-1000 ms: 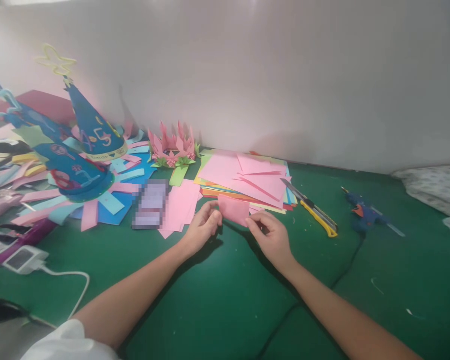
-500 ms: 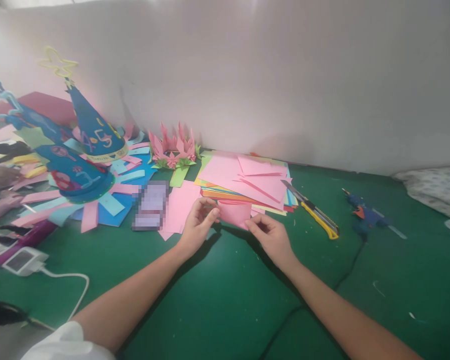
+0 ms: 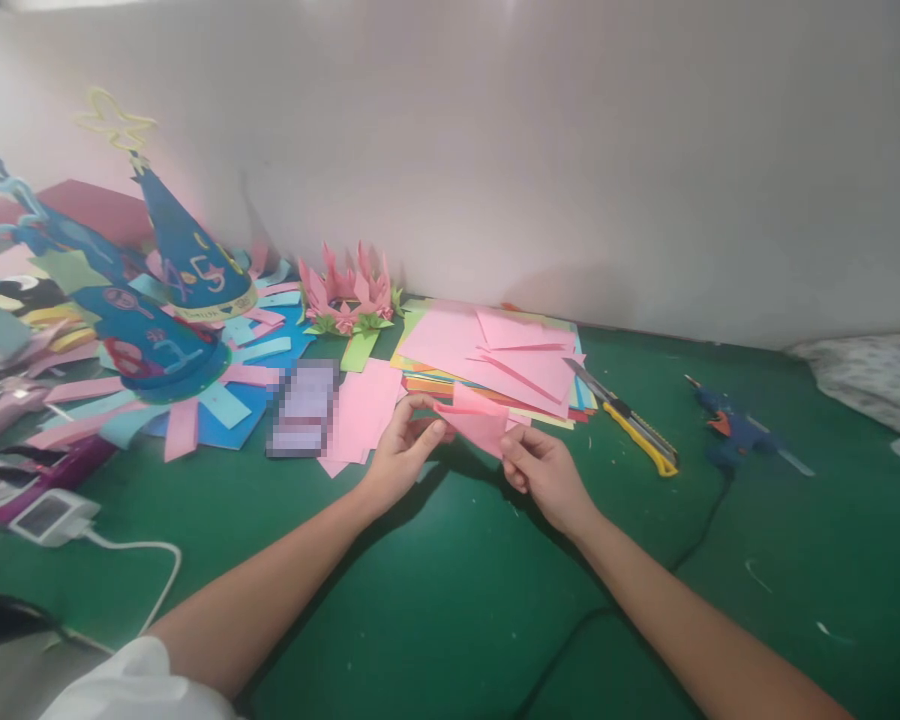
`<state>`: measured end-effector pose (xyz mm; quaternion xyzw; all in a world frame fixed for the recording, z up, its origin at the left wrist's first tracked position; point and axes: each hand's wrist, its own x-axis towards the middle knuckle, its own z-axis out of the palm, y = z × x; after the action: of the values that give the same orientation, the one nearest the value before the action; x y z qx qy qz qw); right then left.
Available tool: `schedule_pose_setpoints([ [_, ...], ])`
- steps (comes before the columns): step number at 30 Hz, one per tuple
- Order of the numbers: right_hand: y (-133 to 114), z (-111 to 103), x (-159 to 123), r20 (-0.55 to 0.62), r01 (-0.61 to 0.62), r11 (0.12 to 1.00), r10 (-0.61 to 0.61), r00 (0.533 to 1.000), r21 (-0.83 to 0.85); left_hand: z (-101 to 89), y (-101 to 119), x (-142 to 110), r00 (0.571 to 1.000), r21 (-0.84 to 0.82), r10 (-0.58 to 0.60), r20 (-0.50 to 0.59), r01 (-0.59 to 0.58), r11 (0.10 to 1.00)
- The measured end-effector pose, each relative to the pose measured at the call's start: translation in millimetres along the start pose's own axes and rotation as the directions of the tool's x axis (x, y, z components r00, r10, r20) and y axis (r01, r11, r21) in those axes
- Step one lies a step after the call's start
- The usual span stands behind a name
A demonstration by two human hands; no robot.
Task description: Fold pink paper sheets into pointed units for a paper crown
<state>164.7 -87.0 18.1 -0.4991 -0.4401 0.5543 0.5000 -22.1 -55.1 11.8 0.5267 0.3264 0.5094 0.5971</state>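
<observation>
A small folded piece of pink paper (image 3: 478, 422) is held above the green table between my two hands. My left hand (image 3: 403, 440) pinches its left end between thumb and fingers. My right hand (image 3: 541, 468) grips the lower right corner, fingers curled in. One flap of the paper stands up at the top, and the folded edge slants down to the right. Just behind lies a stack of coloured paper sheets (image 3: 450, 340), pink on top. More pink sheets (image 3: 364, 405) lie left of my left hand.
A yellow utility knife (image 3: 634, 430) and a blue glue gun (image 3: 735, 425) with a black cord lie to the right. At the left are a phone (image 3: 304, 410), blue cone hats (image 3: 187, 250), paper strips and a white device (image 3: 52, 515) on a cable. A pink paper crown (image 3: 349, 295) stands by the wall.
The pink paper has turned from nearly level to slanting, and a flap now rises at its top. My right hand has shifted slightly right, its fingers more curled.
</observation>
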Motion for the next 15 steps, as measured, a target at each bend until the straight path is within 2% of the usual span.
schedule_pose_setpoints([
  [3, -0.2, 0.2, 0.6, 0.029, -0.012, 0.999, 0.011, 1.000, 0.052, -2.2, 0.1, -1.3, 0.999, -0.006, 0.028, 0.042, -0.027, 1.000],
  [6, 0.5, -0.6, 2.1, 0.027, 0.032, 0.996, -0.034, 0.999, 0.080, -4.9, 1.0, -1.2, 0.991, 0.017, 0.052, 0.121, -0.054, 0.998],
  [11, 1.7, -2.6, 3.7, -0.021, 0.134, 0.991, -0.134, 0.991, -0.021, -5.9, 3.3, -1.3, 0.995, 0.183, -0.016, 0.101, -0.003, 0.983],
  [15, 2.4, -2.8, 2.7, -0.026, 0.083, 0.996, -0.084, 0.996, -0.032, -7.0, 2.3, -3.0, 0.985, 0.308, -0.064, 0.161, 0.011, 0.951],
])
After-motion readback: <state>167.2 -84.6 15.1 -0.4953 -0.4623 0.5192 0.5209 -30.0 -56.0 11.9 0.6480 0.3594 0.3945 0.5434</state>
